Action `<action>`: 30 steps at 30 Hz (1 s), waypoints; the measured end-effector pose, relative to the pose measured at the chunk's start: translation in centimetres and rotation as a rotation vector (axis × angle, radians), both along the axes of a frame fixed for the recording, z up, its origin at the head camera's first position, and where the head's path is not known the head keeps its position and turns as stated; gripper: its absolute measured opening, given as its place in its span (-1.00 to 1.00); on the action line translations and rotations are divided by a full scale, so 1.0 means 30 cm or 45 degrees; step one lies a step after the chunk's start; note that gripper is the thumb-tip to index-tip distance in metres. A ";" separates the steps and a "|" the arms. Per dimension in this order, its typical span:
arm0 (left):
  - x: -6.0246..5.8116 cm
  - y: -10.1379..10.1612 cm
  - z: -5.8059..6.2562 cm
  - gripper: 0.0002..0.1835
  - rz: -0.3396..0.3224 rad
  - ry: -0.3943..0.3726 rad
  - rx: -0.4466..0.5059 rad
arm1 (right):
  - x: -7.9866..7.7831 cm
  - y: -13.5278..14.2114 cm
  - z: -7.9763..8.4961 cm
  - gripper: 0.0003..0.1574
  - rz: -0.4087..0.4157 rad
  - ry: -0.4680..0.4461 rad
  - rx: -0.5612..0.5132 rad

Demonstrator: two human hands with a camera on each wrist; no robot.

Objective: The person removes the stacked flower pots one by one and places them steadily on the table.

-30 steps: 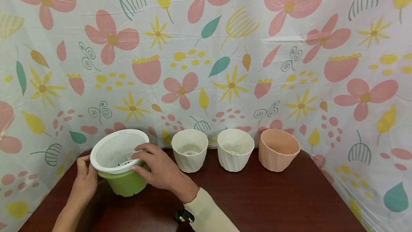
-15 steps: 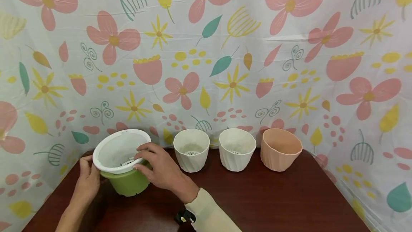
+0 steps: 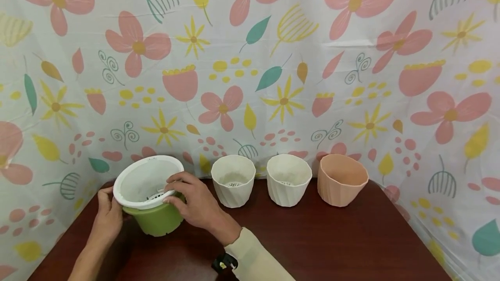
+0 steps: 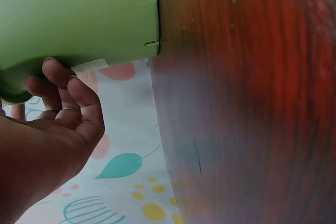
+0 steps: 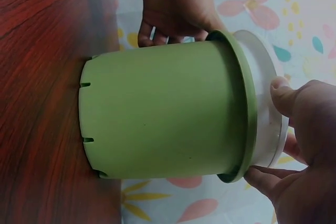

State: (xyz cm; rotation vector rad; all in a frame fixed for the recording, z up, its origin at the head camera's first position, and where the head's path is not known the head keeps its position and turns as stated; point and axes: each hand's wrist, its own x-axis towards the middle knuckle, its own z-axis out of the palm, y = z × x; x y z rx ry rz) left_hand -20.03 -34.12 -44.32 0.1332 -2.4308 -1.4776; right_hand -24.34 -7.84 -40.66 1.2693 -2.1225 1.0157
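Note:
A white flowerpot (image 3: 136,181) sits nested inside a green flowerpot (image 3: 156,221), its rim standing above the green one. In the right wrist view the green pot's notched base meets the table and a band of the white pot (image 5: 260,69) shows past the green rim. My left hand (image 3: 106,220) grips the left side by the green rim; in the left wrist view its bent fingers touch the green wall. My right hand (image 3: 201,203) pinches the white rim on the right, fingers over its inner side and thumb outside. Drain holes show in the white pot's floor.
To the right stand two small white fluted pots (image 3: 233,192) (image 3: 289,192) and a peach fluted pot (image 3: 340,187), in a row along the back of the dark red-brown table (image 3: 312,237). A flower-printed cloth (image 3: 250,64) hangs close behind and at both sides.
The view has shifted slightly, with the whole scene a little further right in the frame. Both hands keep their places on the nested pots.

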 end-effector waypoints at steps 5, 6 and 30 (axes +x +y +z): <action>0.007 -0.006 -0.003 -0.46 0.027 -0.026 0.000 | 0.004 -0.009 -0.009 -0.85 0.040 -0.029 -0.049; 0.008 -0.006 -0.003 -0.47 0.034 -0.023 -0.003 | 0.004 -0.011 -0.010 -0.86 0.044 -0.029 -0.060; 0.000 0.007 -0.013 -0.53 0.033 0.050 -0.023 | 0.004 -0.013 -0.005 -0.83 0.063 0.012 -0.171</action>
